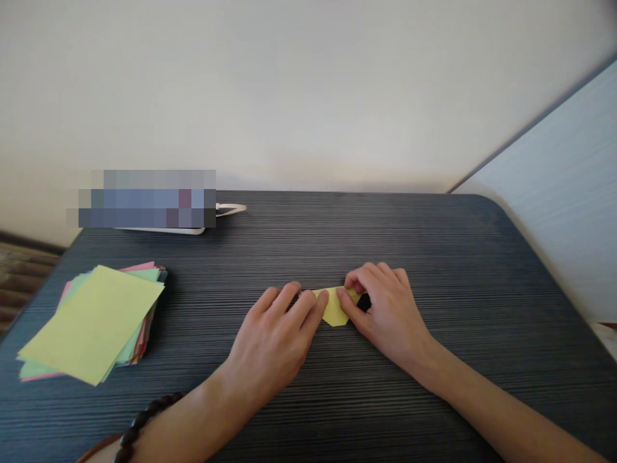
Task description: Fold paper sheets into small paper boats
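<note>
At the far left of the dark striped bench (434,244) lies a loose stack of coloured paper squares (94,321), a pale yellow-green sheet on top, with pink and green edges showing beneath; its lower left corner reaches almost to the bench edge. Behind it, by the wall, sits a flat white object (193,228) whose upper part is blurred out, so what it is cannot be told; a thin white loop (231,208) sticks out to its right. A dark bead bracelet (142,421) circles the left wrist, partly cut off by the bottom edge.

The left hand (274,341) lies flat, fingers stretched forward and close together, fingertips pressing the left end of a small folded yellow paper (335,312). The right hand (385,308) is curled over the right end, thumb and fingertips pinching it against the bench. The paper lies between the two hands near the bench middle; only its central part and lower point show. A small dark patch under the right fingers is hard to make out.
</note>
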The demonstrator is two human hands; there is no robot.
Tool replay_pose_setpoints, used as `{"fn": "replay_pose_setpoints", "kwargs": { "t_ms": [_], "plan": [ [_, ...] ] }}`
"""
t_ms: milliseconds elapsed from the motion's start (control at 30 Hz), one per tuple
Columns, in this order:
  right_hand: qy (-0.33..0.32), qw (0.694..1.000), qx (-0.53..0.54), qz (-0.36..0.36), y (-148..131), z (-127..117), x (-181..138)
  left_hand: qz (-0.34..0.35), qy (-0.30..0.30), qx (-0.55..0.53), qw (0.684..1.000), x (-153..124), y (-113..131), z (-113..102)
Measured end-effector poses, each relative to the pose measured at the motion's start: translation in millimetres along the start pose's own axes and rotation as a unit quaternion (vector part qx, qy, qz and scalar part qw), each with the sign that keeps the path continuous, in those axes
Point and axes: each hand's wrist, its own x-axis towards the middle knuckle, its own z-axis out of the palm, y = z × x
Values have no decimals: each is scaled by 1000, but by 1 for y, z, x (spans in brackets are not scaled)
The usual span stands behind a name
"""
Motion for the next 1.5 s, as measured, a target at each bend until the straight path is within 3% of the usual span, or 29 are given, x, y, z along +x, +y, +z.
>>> {"fn": "replay_pose_setpoints", "kwargs": {
  "t_ms": [300, 567, 800, 967, 1500],
  "plan": [
    [7, 1000, 22, 13, 16, -3, -7, 0, 56, -18, 998, -7, -2, -1],
    [6, 999, 35, -13, 22, -2, -10, -33, 62, -47, 996, -8, -6, 0],
    [10, 999, 29, -44, 25, -1, -10, -131, -7, -137, 982, 12, -13, -1],
    [2, 998, 33, -50, 25, -2, -10, -161, -43, -190, 968, 21, -14, -3],
    [-44, 994, 89, -46, 24, -10, -7, -168, -17, -255, 952, 17, -11, 3]
  ]
}}
